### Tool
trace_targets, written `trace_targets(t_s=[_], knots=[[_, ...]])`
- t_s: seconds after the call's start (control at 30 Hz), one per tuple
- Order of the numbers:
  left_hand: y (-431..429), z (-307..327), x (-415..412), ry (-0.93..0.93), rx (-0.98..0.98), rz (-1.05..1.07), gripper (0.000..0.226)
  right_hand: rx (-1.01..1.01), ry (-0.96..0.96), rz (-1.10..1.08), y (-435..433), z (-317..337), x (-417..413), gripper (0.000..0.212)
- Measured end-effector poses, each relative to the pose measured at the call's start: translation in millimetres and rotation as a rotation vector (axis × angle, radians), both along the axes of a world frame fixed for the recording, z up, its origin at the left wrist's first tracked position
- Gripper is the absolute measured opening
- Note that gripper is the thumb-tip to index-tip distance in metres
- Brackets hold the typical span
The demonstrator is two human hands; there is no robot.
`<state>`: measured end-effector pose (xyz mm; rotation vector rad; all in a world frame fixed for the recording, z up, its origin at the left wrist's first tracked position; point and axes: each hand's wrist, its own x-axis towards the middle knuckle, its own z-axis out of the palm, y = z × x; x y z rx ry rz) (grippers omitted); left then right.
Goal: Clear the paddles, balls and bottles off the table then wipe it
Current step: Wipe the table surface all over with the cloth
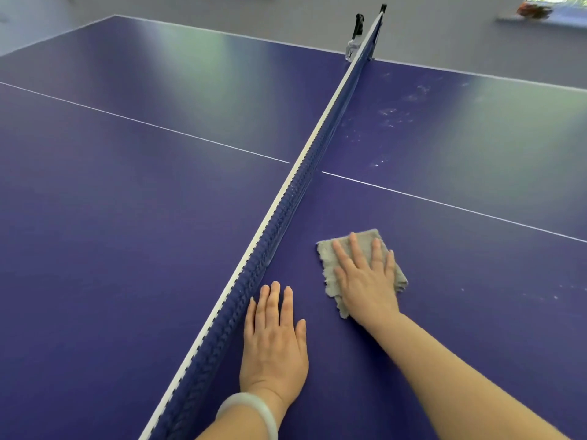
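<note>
Table (pixel 127 249) cut off, cloth (pixel 327 260) half hidden under right hand (pixel 365 281), left hand (pixel 273 341) flat, all fingers (pixel 275 300) straight

Nothing written can be read in this view: no word, brand, number or sign. Toward 1 o'clock, at the far edge of the table (pixel 133 236), the net (pixel 287 198) carries a faint trace of small pale print on its blue band, too small and blurred to make out. Just beside it the pale net clamp (pixel 350 53) bears a dark cross-like mark, which may or may not be a letter.
</note>
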<state>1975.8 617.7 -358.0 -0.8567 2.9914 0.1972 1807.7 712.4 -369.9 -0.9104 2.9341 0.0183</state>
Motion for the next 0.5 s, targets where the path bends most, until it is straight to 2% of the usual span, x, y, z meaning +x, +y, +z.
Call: trace_targets(t_s=[0.1, 0.17, 0.33, 0.43, 0.5], knots=[[-0.1, -0.6, 0.3, -0.005, -0.009, 0.004, 0.061, 0.027, -0.037, 0.222, -38.3, 1.9, -26.8, 0.055], [-0.4, -2.3, 0.1, -0.002, -0.016, 0.009, 0.061, 0.073, -0.067, 0.239, -48.7, 0.7, -54.3, 0.056], [-0.4, -3.4, -0.1, 0.019, -0.019, 0.013, 0.06, 0.105, -0.034, -0.255, -12.1, 7.1, -103.0, 0.061], [-0.3, -2.9, 1.0, 0.028, -0.017, 0.006, 0.061, -0.003, -0.065, -0.29, -17.7, 5.8, -85.2, 0.063], [-0.3, -1.8, 0.4, 0.024, -0.016, 0.006, 0.061, -0.07, -0.116, -0.2, -42.2, 5.3, -75.9, 0.059]])
